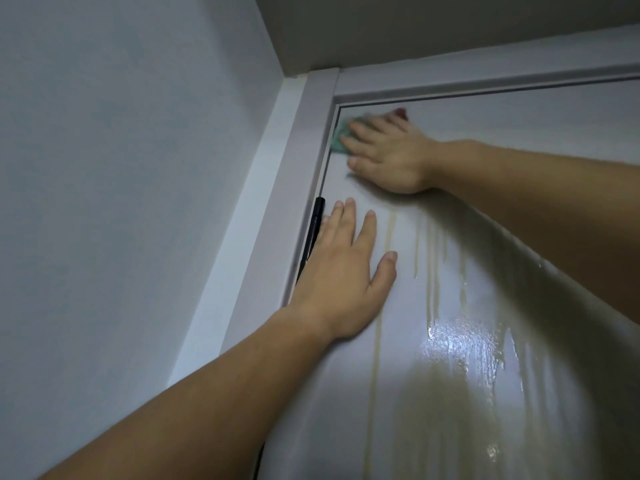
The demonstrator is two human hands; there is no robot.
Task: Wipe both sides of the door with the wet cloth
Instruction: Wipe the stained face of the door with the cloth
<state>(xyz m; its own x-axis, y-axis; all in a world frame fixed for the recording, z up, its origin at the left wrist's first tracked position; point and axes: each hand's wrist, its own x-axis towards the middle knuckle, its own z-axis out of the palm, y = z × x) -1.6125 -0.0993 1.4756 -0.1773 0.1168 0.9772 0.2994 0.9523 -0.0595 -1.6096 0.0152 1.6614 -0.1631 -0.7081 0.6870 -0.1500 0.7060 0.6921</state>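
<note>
A grey wall (121,202) meets a white door frame (304,161) under the ceiling (415,26). The door (398,393) is wet, with drips (436,265) running down. The green cloth (341,140) sits in the door's top corner by the frame. The right hand (391,157) presses it flat, fingers straight and a little apart. The left hand (341,275) lies flat by the black hinge (313,230), fingers spread.

green cloth (340,141) under right hand (389,155)
</note>
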